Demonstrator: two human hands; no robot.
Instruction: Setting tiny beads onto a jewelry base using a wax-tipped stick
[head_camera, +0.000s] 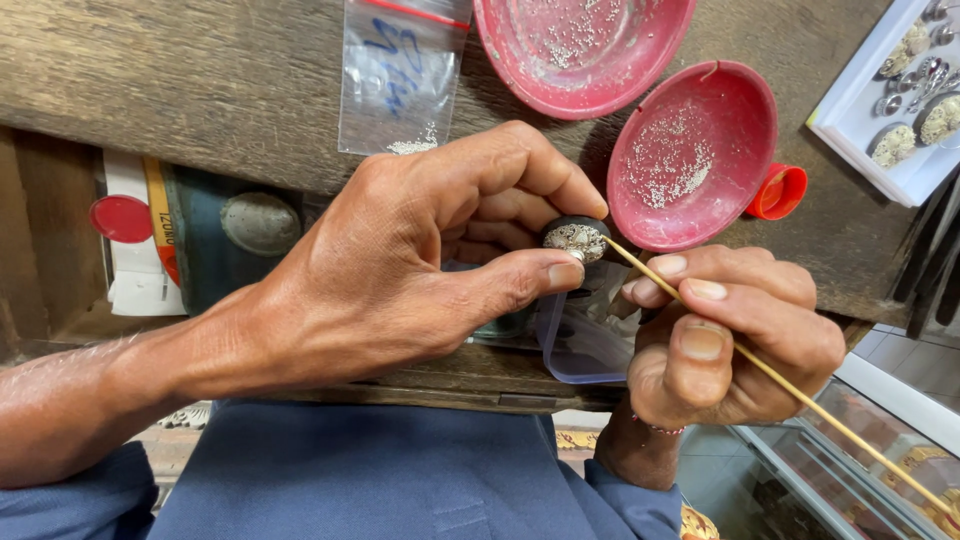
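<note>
My left hand (430, 250) pinches a small dark round holder with a silver filigree piece (577, 238) on top, between thumb and forefinger. My right hand (715, 335) grips a thin wooden stick (800, 395) like a pen. The stick's tip touches the right edge of the silver piece. Both hands hover over the front edge of a worn wooden bench (230, 90). Just behind the hands lie two shallow red dishes (690, 150) (585, 45) sprinkled with tiny silver granules.
A clear plastic bag (400, 75) with granules lies on the bench at the back. A white tray (900, 110) of silver ornaments sits at the far right, an orange cap (780, 192) beside the nearer dish. A clear plastic box (585, 345) rests under the hands. My blue-clad lap (380, 480) is below.
</note>
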